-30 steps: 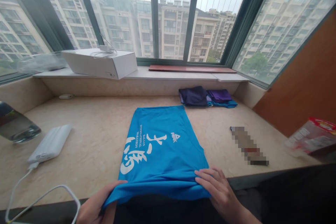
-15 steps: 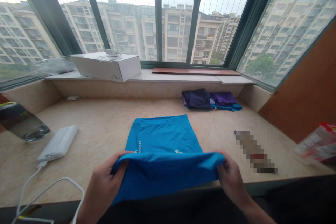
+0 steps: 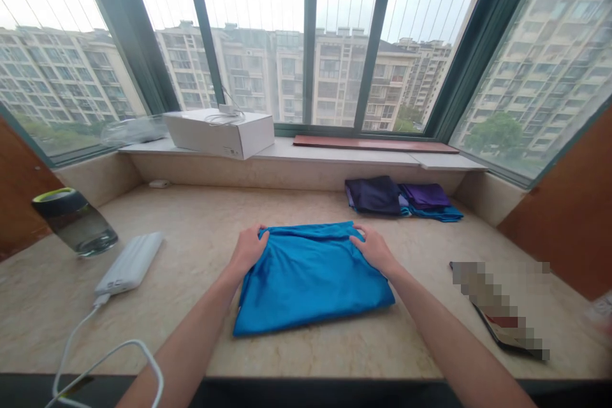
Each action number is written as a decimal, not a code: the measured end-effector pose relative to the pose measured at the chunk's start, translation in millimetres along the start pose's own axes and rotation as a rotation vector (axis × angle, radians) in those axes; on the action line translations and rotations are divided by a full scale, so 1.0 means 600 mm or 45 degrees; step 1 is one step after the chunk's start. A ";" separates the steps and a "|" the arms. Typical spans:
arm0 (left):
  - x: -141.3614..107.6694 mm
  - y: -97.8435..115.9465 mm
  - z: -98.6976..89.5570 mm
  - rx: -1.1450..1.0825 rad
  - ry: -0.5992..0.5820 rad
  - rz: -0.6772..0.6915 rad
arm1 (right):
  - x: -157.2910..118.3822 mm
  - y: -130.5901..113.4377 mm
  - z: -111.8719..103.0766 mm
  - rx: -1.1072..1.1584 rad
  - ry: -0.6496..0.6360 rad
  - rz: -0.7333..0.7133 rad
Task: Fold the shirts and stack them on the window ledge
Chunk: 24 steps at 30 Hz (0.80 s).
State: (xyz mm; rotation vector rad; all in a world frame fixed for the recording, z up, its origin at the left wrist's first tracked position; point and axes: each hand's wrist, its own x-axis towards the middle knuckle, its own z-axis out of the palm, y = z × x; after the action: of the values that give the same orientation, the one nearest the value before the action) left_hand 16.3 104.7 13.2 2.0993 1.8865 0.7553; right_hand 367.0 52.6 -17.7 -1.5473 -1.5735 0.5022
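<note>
A bright blue piece of fabric (image 3: 315,280) lies folded over on the stone-topped ledge, its wide edge toward me and its narrower edge away. At the far left corner my left hand (image 3: 249,247) pinches the fabric between thumb and fingers. My right hand (image 3: 373,247) is closed the same way on the far right corner. The lettering on the cloth is hidden beneath the upper layer. Farther back on the right lie folded dark and purple cloths (image 3: 373,196), with blue cloth under the purple one.
On the left stand a water bottle (image 3: 74,222) and a white power bank (image 3: 129,262) with a cable (image 3: 71,338). A pixelated flat object (image 3: 500,309) lies at right. A white box (image 3: 220,132) and a reddish-brown board (image 3: 375,144) rest on the windowsill.
Both hands have carried the near edge of the blue fabric away from me to its far edge, folding it over. The whole view has shifted slightly.
</note>
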 end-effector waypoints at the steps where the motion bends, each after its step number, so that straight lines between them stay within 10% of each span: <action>1: 0.002 -0.003 0.001 0.002 0.015 -0.007 | 0.004 0.003 0.000 -0.012 0.002 -0.009; 12: 0.016 -0.033 0.025 0.143 0.079 0.027 | 0.020 -0.019 0.016 -0.393 -0.004 -0.166; 19: 0.011 -0.035 0.018 0.357 0.035 0.140 | -0.072 -0.072 0.049 -0.635 -0.524 -0.539; 24: -0.020 -0.015 0.001 0.542 -0.045 0.214 | -0.058 -0.038 0.028 -0.729 -0.554 -0.601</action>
State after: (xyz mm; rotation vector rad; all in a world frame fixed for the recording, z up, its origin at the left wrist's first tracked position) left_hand 8.0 94.2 5.7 2.5274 2.0099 0.3623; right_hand 335.3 20.9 -19.2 -1.4376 -2.4983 0.1200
